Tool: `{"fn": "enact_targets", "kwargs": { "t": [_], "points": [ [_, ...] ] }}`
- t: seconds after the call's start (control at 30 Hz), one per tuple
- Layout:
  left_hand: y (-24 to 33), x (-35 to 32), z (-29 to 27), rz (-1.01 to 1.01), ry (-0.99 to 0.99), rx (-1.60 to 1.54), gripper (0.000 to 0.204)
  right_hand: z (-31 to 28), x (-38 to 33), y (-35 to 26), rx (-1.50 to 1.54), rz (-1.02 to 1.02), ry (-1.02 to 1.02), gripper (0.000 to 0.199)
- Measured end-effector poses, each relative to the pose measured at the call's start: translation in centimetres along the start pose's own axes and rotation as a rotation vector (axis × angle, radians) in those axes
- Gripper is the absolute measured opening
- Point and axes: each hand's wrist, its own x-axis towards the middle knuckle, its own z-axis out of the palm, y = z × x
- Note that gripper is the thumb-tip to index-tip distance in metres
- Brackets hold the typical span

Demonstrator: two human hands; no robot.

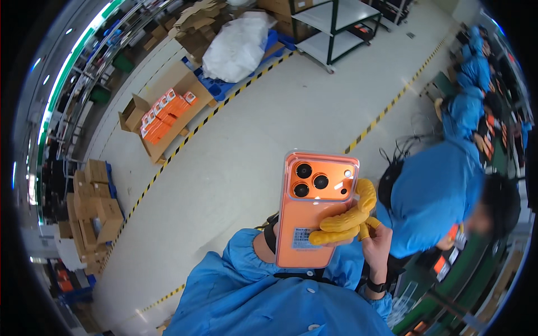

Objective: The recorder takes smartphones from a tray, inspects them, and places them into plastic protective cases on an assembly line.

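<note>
An orange phone (305, 215) in a clear case stands upright before me. Its camera side, with three black-ringed lenses, faces me, and a small printed label (302, 238) sits low on that side. My left hand (347, 221) is closed on it: the wrist passes behind the phone, and fingers in ribbed yellow finger covers curl round its right edge. Close to these fingers is my right hand (378, 243), its yellow-covered fingertips drawn together near the phone's right edge. Whatever they pinch is too small to make out. My left palm is hidden.
A co-worker in blue (434, 193) sits close on my right beside a green workbench (476, 280), with more people beyond. Ahead are an open carton (185, 115) of orange boxes, a wrapped white bundle (238, 47) and a shelf cart (336, 28). Brown cartons (92, 215) stand left.
</note>
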Motion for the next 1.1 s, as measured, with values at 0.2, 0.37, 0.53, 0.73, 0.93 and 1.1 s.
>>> {"fn": "enact_targets", "kwargs": {
  "t": [0.2,0.37,0.53,0.73,0.93,1.1],
  "points": [
    [10.8,9.3,-2.8,0.055,0.070,-0.045,0.051,-1.1,15.4,-1.8,-0.022,-0.029,-0.053,0.022],
    [20.0,20.6,-6.7,0.053,0.030,0.014,0.044,-5.9,29.1,-5.7,-0.128,-0.114,-0.120,0.023],
    [30.6,30.7,-9.5,0.195,-0.004,0.178,0.039,-7.9,42.8,-13.4,0.338,-0.089,-0.625,0.032],
    [37.8,44.4,-14.8,0.410,0.346,0.223,0.037,-10.4,58.4,-17.0,0.469,-0.140,-0.633,0.036],
    [49.7,55.5,-25.5,-0.050,0.331,-0.061,0.031,-15.0,73.4,-20.5,0.644,-0.126,-0.481,0.033],
    [54.0,70.9,-27.3,-0.411,0.317,0.217,0.033,-19.3,83.0,-20.7,0.901,-0.254,-0.299,0.037]
  ]
}}
